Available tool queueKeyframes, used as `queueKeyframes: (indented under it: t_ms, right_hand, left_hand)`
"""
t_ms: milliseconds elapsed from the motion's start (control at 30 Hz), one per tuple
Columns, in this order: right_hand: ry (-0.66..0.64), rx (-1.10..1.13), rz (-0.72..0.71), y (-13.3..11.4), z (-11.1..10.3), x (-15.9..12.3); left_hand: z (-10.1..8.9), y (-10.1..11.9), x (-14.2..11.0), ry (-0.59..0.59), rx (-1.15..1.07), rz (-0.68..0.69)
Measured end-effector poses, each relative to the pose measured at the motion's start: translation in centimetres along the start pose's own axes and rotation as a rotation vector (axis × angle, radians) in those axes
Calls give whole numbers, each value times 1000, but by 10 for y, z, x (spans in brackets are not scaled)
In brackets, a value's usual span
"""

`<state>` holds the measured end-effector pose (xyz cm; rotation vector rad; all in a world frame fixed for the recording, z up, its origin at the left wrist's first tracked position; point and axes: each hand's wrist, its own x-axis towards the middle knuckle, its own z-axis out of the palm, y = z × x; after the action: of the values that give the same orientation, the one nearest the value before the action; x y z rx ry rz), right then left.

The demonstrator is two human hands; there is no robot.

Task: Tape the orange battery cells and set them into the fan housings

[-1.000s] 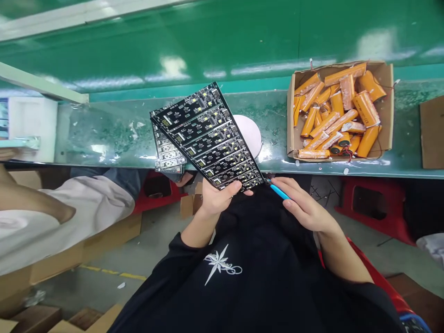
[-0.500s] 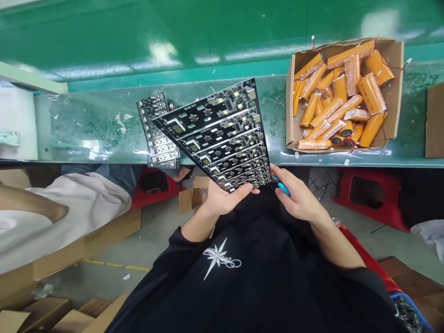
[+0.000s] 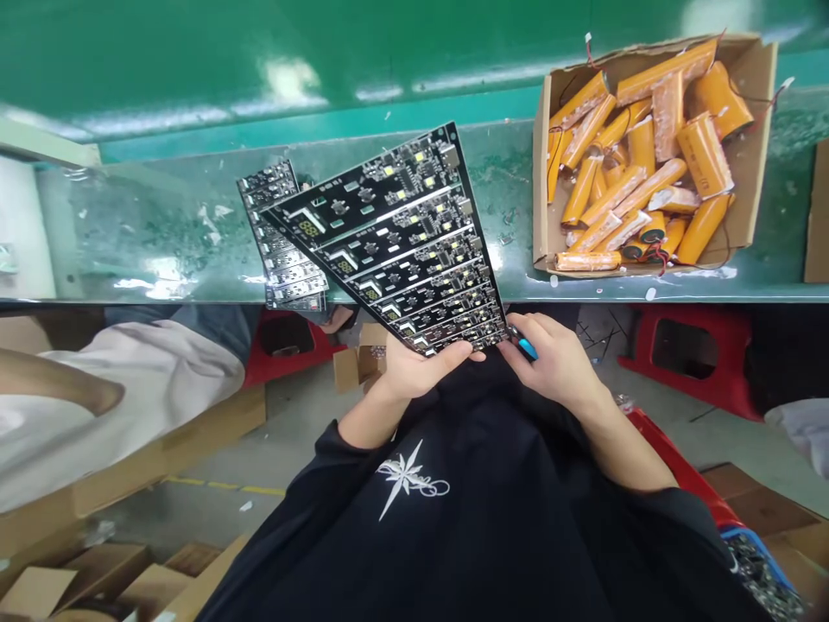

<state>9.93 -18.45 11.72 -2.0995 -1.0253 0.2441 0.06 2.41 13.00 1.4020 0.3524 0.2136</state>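
My left hand (image 3: 420, 367) grips the lower edge of a black circuit board panel (image 3: 401, 229), thumb on its face. The panel is tilted up and made of several strips, each with small white parts and a yellowish digit display. My right hand (image 3: 550, 358) is closed around blue-handled pliers (image 3: 527, 347) at the panel's lower right corner. Most of the pliers is hidden by the fingers and palm, and the tips are too hard to make out. Behind the panel, a stack of similar circuit boards (image 3: 294, 278) lies on the bench, partly covered.
A cardboard box (image 3: 541, 216) of orange battery packs (image 3: 638, 142) stands on the green bench (image 3: 161, 225) at the right. A co-worker's sleeve (image 3: 174, 371) is at the left. Red stools (image 3: 718, 324) and a blue-rimmed bin (image 3: 764, 553) of small parts are below.
The panel's upper end has swung slightly left and nearer. My right hand has shifted a little left, bringing the pliers closer to the panel's corner. The view has moved slightly.
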Motion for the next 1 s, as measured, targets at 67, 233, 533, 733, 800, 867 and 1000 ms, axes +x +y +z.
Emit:
queueKeyframes:
  t_ms: [67, 233, 533, 733, 800, 867, 1000]
  right_hand:
    - [-39, 148, 10, 1, -2, -2]
    - [-226, 576, 49, 5, -11, -2]
    - [-331, 734, 24, 7, -17, 2]
    - [-175, 463, 110, -1, -20, -1]
    - [-150, 398, 132, -3, -19, -2]
    - [-147, 364, 159, -4, -19, -2]
    - [-253, 529, 146, 0, -19, 0]
  left_hand:
    - [-1, 3, 2, -82, -78, -47]
    - [3, 15, 12, -260, -256, -243]
    - [14, 21, 15, -192, -371, -327]
    - [8, 18, 10, -229, -180, -225]
    - [7, 18, 9, -229, -155, -226]
    - [6, 18, 9, -225, -170, -245]
    - [3, 14, 12, -326, -321, -387]
